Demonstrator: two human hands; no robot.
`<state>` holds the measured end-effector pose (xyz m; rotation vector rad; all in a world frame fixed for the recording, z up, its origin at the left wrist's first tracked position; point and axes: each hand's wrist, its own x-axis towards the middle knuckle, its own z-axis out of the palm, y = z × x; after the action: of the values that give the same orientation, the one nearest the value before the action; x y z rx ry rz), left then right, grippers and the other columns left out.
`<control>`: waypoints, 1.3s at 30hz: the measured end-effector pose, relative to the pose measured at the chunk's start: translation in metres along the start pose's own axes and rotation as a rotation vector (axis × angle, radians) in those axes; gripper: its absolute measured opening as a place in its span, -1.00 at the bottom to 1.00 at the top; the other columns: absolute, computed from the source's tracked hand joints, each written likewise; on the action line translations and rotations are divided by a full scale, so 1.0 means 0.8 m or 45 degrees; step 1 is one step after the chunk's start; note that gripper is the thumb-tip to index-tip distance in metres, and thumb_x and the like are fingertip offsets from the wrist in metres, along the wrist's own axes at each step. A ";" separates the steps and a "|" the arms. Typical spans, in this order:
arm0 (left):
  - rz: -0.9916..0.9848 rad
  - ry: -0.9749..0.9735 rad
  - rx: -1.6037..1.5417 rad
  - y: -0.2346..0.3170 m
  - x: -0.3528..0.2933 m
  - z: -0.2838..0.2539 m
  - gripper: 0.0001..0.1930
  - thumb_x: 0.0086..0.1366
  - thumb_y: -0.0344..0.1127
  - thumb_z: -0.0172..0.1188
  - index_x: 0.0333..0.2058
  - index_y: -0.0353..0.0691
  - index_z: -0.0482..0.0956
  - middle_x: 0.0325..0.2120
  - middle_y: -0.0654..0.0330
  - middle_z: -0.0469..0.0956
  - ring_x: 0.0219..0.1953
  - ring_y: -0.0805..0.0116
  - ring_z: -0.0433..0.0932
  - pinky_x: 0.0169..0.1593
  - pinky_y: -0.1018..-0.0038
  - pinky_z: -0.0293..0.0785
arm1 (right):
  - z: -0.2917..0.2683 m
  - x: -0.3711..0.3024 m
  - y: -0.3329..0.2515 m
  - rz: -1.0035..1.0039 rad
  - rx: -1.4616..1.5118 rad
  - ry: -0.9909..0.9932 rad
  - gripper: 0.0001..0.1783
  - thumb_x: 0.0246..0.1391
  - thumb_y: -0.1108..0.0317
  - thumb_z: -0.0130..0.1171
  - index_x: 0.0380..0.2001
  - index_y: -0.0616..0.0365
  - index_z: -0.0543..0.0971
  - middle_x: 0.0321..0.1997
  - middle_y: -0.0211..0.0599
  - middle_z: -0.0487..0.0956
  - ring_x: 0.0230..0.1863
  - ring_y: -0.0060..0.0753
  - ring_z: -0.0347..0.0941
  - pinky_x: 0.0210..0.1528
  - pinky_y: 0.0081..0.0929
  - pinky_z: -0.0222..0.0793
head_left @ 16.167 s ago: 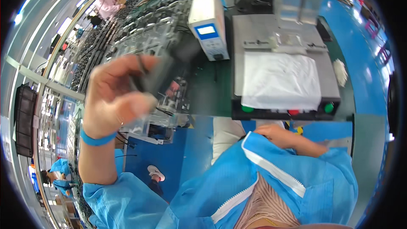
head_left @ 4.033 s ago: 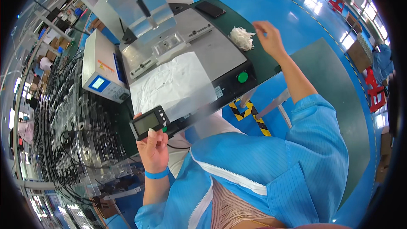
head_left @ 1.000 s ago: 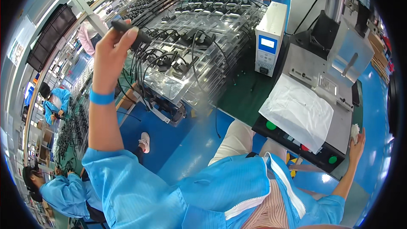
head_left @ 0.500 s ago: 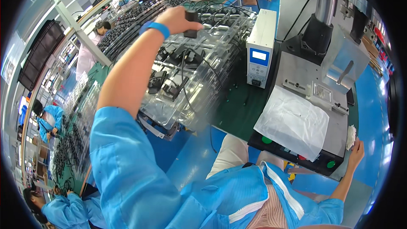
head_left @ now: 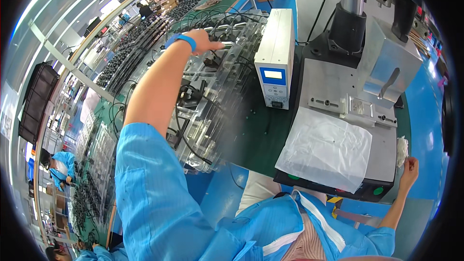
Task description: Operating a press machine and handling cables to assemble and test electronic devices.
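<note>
My left hand point(head_left: 202, 42) reaches far forward over clear plastic trays point(head_left: 220, 116). Its fingers are bent down on a black adapter block point(head_left: 212, 61), partly hidden beneath them, at a tray slot. More black adapters point(head_left: 189, 95) with cords lie in nearer slots. Off to the right, my right hand point(head_left: 411, 170) is curled at the table's edge, close to a crumpled white wad point(head_left: 402, 151). What those fingers hold, if anything, is too small to make out.
A white control box point(head_left: 274, 58) with a small lit screen stands right of the trays. Beside it is a press machine point(head_left: 355, 34) with a metal bed, a white plastic sheet point(head_left: 326, 147) over its front, and green buttons. Co-workers point(head_left: 60, 166) sit at the far left.
My left hand has lowered the black adapter from above the trays to a slot. My right hand has drawn slightly away from the white wad. The view has shifted to the right.
</note>
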<state>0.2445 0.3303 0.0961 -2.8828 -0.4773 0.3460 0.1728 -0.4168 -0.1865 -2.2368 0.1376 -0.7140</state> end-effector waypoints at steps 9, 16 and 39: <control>0.154 0.254 -0.006 0.024 0.084 0.016 -0.39 0.11 0.20 0.06 -0.50 -0.40 0.60 -0.42 -0.01 0.59 -0.30 -0.01 0.54 -0.18 0.17 0.47 | 0.027 0.054 0.022 -0.151 -0.290 -0.212 -0.75 0.13 0.37 0.07 -0.13 0.23 0.49 -0.20 -0.33 0.44 -0.20 -0.49 0.33 -0.20 -0.64 0.24; -0.057 0.478 -0.322 0.052 0.111 0.065 -0.52 0.08 0.06 0.14 -0.46 -0.38 0.62 -0.44 0.00 0.60 -0.33 0.00 0.55 -0.19 0.24 0.48 | 0.025 0.028 -0.025 0.172 0.267 -0.365 -0.69 0.12 0.36 0.03 -0.06 0.17 0.44 -0.04 -0.32 0.41 -0.07 -0.43 0.30 -0.08 -0.59 0.23; 0.809 0.245 -1.727 0.087 -0.238 -0.032 -0.66 0.25 -0.26 0.13 -0.13 -0.46 0.50 -0.35 0.05 0.56 -0.44 0.45 0.48 -0.31 0.67 0.45 | -0.037 -0.011 -0.215 -0.326 0.346 0.048 -0.77 0.18 0.52 -0.11 -0.13 0.20 0.47 -0.37 -0.44 0.41 -0.45 -0.61 0.25 -0.35 -0.69 0.24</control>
<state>0.0962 0.1975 0.1421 -4.2537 0.5147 -0.3630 0.1289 -0.3127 -0.0528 -1.9991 -0.2195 -0.8567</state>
